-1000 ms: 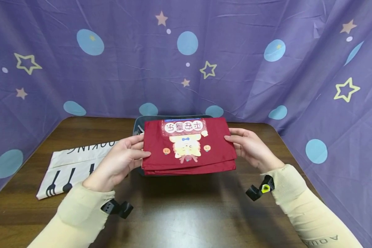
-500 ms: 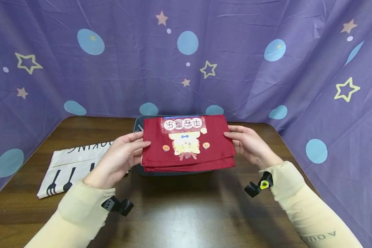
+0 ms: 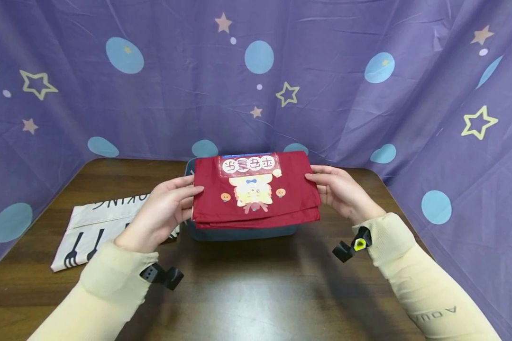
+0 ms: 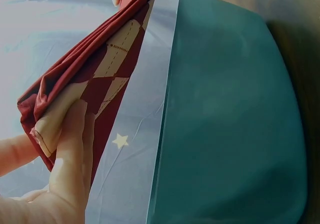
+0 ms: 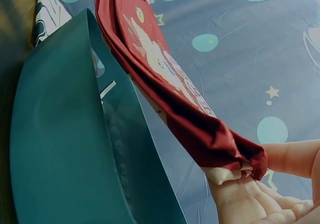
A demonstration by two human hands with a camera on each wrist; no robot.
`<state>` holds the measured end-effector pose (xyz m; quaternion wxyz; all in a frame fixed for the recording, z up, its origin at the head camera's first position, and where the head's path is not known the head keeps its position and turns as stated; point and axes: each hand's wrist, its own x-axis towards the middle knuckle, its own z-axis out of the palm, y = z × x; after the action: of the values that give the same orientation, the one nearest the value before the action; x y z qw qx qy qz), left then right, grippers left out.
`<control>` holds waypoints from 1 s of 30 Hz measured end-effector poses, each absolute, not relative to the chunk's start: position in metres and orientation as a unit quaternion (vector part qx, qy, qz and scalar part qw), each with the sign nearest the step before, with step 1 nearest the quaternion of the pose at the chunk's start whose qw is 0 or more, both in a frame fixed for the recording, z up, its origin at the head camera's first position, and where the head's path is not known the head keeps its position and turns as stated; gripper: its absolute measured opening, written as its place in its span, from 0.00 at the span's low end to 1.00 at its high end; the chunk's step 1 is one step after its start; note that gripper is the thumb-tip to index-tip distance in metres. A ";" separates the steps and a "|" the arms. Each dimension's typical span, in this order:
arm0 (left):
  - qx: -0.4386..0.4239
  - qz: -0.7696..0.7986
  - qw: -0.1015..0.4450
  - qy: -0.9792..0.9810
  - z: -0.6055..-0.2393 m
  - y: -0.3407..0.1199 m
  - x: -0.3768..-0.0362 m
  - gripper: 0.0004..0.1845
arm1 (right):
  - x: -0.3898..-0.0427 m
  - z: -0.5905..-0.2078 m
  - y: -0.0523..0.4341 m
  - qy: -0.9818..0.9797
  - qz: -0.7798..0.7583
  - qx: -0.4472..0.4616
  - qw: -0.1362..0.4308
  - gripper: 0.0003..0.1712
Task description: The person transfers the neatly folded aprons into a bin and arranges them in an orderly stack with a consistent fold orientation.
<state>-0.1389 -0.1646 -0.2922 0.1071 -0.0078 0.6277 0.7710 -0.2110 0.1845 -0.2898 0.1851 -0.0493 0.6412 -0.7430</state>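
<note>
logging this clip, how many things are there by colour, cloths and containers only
red folded cloth, held over the bin at either end by the left hand and right hand: 1
white cloth with black cutlery print: 1
dark teal bin: 1
total: 3

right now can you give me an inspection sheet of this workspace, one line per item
surface: dark wooden table, bare wood showing in front of the bin.
job's things: folded red cloth with a cartoon print, held level above the teal bin; the wrist views show a gap between cloth and bin.
clutter: white cloth with fork and spoon print lying flat on the table, left of the bin.
hands: left hand grips the red cloth's left edge; right hand grips its right edge.
cables: nothing seen; a black camera mount sits on each wrist.
surroundings: purple curtain with stars and dots behind and beside the table.
</note>
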 end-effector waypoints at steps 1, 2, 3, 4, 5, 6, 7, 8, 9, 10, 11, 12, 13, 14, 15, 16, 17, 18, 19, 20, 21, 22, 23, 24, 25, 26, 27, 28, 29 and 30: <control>-0.008 0.772 0.106 0.626 -0.292 -0.165 -0.140 0.32 | -0.212 -0.289 0.184 0.640 -0.744 -0.047 0.186 0.24; -0.006 0.773 0.105 0.625 -0.292 -0.165 -0.140 0.32 | -0.212 -0.288 0.183 0.637 -0.746 -0.046 0.188 0.24; -0.006 0.774 0.105 0.624 -0.292 -0.165 -0.141 0.32 | -0.213 -0.288 0.183 0.635 -0.748 -0.045 0.188 0.25; -0.006 0.774 0.104 0.625 -0.292 -0.166 -0.141 0.33 | -0.213 -0.287 0.182 0.634 -0.749 -0.044 0.189 0.26; -0.005 0.775 0.104 0.624 -0.292 -0.166 -0.141 0.33 | -0.213 -0.287 0.182 0.633 -0.749 -0.044 0.189 0.27; -0.005 0.776 0.104 0.623 -0.292 -0.166 -0.142 0.33 | -0.214 -0.287 0.181 0.632 -0.750 -0.044 0.190 0.27; -0.006 0.776 0.103 0.622 -0.292 -0.167 -0.142 0.33 | -0.214 -0.286 0.181 0.630 -0.751 -0.043 0.190 0.28; -0.006 0.776 0.104 0.622 -0.291 -0.167 -0.142 0.33 | -0.215 -0.286 0.180 0.628 -0.753 -0.044 0.191 0.29; -0.007 0.777 0.104 0.621 -0.291 -0.167 -0.143 0.33 | -0.215 -0.286 0.180 0.627 -0.754 -0.043 0.191 0.28; -0.008 0.777 0.104 0.621 -0.291 -0.167 -0.143 0.33 | -0.216 -0.286 0.180 0.625 -0.756 -0.042 0.192 0.28; -0.008 0.777 0.103 0.621 -0.290 -0.167 -0.143 0.33 | -0.217 -0.286 0.180 0.622 -0.758 -0.040 0.192 0.26; -0.010 0.777 0.103 0.621 -0.290 -0.167 -0.144 0.33 | -0.217 -0.286 0.180 0.619 -0.761 -0.038 0.192 0.25; -0.010 0.776 0.103 0.622 -0.289 -0.167 -0.144 0.33 | -0.218 -0.286 0.180 0.616 -0.763 -0.037 0.191 0.23; -0.011 0.777 0.102 0.621 -0.289 -0.166 -0.144 0.33 | -0.219 -0.286 0.179 0.613 -0.766 -0.036 0.191 0.22; -0.011 0.777 0.100 0.622 -0.289 -0.166 -0.145 0.33 | -0.220 -0.286 0.179 0.611 -0.768 -0.035 0.191 0.20; -0.011 0.777 0.099 0.622 -0.288 -0.166 -0.145 0.32 | -0.221 -0.286 0.179 0.607 -0.771 -0.034 0.191 0.19; -0.011 0.776 0.097 0.623 -0.288 -0.165 -0.146 0.32 | -0.222 -0.286 0.179 0.606 -0.772 -0.033 0.190 0.18; -0.012 0.776 0.095 0.624 -0.288 -0.165 -0.147 0.31 | -0.222 -0.286 0.179 0.605 -0.773 -0.033 0.190 0.18; -0.012 0.775 0.094 0.625 -0.287 -0.165 -0.147 0.31 | -0.223 -0.286 0.179 0.605 -0.773 -0.033 0.189 0.18; -0.013 0.775 0.092 0.625 -0.287 -0.164 -0.148 0.31 | -0.224 -0.286 0.179 0.605 -0.773 -0.032 0.189 0.18; -0.014 0.774 0.091 0.627 -0.287 -0.164 -0.149 0.31 | -0.225 -0.287 0.179 0.605 -0.773 -0.031 0.189 0.18; -0.017 0.772 0.089 0.629 -0.286 -0.164 -0.149 0.32 | -0.225 -0.287 0.179 0.605 -0.773 -0.030 0.189 0.18; -0.019 0.770 0.088 0.632 -0.286 -0.163 -0.150 0.32 | -0.226 -0.287 0.179 0.605 -0.773 -0.028 0.189 0.18; -0.020 0.768 0.087 0.634 -0.285 -0.163 -0.150 0.32 | -0.227 -0.287 0.179 0.605 -0.773 -0.028 0.190 0.18; -0.023 0.766 0.086 0.636 -0.285 -0.163 -0.151 0.32 | -0.227 -0.287 0.178 0.605 -0.773 -0.027 0.190 0.18; -0.025 0.764 0.085 0.639 -0.284 -0.163 -0.151 0.32 | -0.228 -0.287 0.178 0.604 -0.773 -0.026 0.189 0.18; -0.027 0.761 0.083 0.643 -0.284 -0.163 -0.152 0.32 | -0.228 -0.287 0.177 0.603 -0.774 -0.025 0.189 0.19; -0.028 0.758 0.082 0.647 -0.284 -0.163 -0.152 0.32 | -0.229 -0.287 0.177 0.603 -0.775 -0.023 0.188 0.19; -0.027 0.757 0.082 0.648 -0.284 -0.163 -0.153 0.33 | -0.229 -0.287 0.176 0.602 -0.776 -0.021 0.187 0.18; -0.028 0.756 0.081 0.649 -0.283 -0.163 -0.153 0.33 | -0.230 -0.287 0.175 0.602 -0.776 -0.020 0.187 0.18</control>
<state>-0.1529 -0.1626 -0.2834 0.0806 -0.0281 0.6486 0.7563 -0.2301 0.1753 -0.2867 0.1865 -0.0196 0.6019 -0.7763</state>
